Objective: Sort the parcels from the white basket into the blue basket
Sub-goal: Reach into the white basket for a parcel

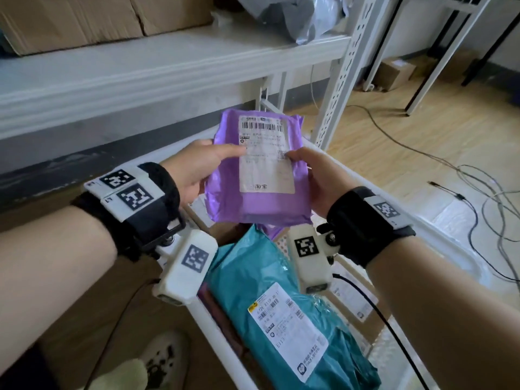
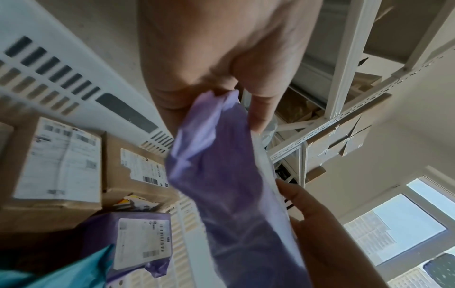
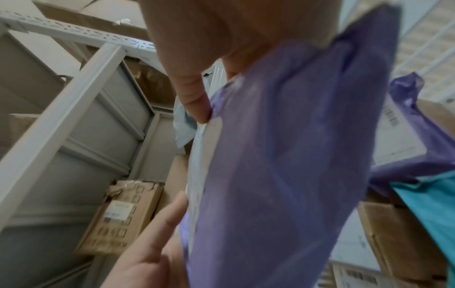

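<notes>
I hold a purple parcel (image 1: pixel 261 170) with a white shipping label up above the white basket (image 1: pixel 439 237). My left hand (image 1: pixel 197 167) grips its left edge, thumb on the label. My right hand (image 1: pixel 318 178) grips its right edge, thumb on the label too. The left wrist view shows the purple parcel (image 2: pixel 231 185) edge-on under my left hand (image 2: pixel 221 64), with the other hand's thumb beside it. In the right wrist view the purple parcel (image 3: pixel 283 165) fills the middle below my right hand (image 3: pixel 221 39). A teal parcel (image 1: pixel 284 308) lies in the basket below. No blue basket is in view.
In the basket lie cardboard boxes (image 2: pixel 56 161), another purple parcel (image 2: pixel 138 239) and the teal one. A white metal shelf rack (image 1: pixel 346 68) with cardboard boxes stands behind. Cables (image 1: pixel 478 209) trail over the wooden floor at right. A shoe (image 1: pixel 157 358) shows at bottom left.
</notes>
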`<state>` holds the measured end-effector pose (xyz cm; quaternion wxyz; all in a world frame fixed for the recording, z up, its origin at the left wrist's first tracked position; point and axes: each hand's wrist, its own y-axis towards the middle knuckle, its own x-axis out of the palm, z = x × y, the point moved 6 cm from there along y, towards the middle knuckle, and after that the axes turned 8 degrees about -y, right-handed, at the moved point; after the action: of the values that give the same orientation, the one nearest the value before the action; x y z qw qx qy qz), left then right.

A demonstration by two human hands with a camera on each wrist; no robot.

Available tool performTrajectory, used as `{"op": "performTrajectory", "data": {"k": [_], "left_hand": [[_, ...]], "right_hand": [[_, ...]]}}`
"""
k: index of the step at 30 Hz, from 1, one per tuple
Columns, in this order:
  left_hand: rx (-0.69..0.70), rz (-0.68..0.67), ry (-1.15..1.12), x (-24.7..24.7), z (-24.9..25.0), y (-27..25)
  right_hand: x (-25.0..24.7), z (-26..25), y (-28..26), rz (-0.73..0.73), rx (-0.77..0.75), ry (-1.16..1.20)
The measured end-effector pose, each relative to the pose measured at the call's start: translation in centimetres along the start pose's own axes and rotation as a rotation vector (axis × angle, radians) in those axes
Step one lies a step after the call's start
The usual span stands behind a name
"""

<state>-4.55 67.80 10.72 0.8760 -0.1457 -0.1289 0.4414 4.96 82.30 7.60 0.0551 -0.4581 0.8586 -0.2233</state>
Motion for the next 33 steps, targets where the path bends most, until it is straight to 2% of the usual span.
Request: {"op": "performTrajectory", "data": {"k": [7,14,17,23,27,33], "left_hand": [[0.015,0.078,-0.041,-6.7,1.2,-7.9],[0.077,0.166,-0.011,-18.9,5.8,-19.8],[0.124,0.274,-0.030,-25.1,5.7,-24.1],[0.154,0.513,-0.091,-37.2,1.9,-32.0],[0.107,0.628,-0.156,-43.6,-2.7,-35.8],[0.082,0.738,-0.246,-48.7,-9.7,-37.2]], "right_hand": [[7.8,-0.1,-5.8,-0.043,-0.009,-0.091],[21.8,-3.0,-13.9,-0.270,-0.112,-0.178],[28.7,-2.2,-16.6,-0.366,-0.140,-0.241],[42.9,2.7,-20.6,-0.513,-0.112,-0.366],[50.5,7.0,-22.8,-0.558,-0.197,-0.481],[55.7,13.4,-22.5,-0.602,-0.263,-0.647]]}}
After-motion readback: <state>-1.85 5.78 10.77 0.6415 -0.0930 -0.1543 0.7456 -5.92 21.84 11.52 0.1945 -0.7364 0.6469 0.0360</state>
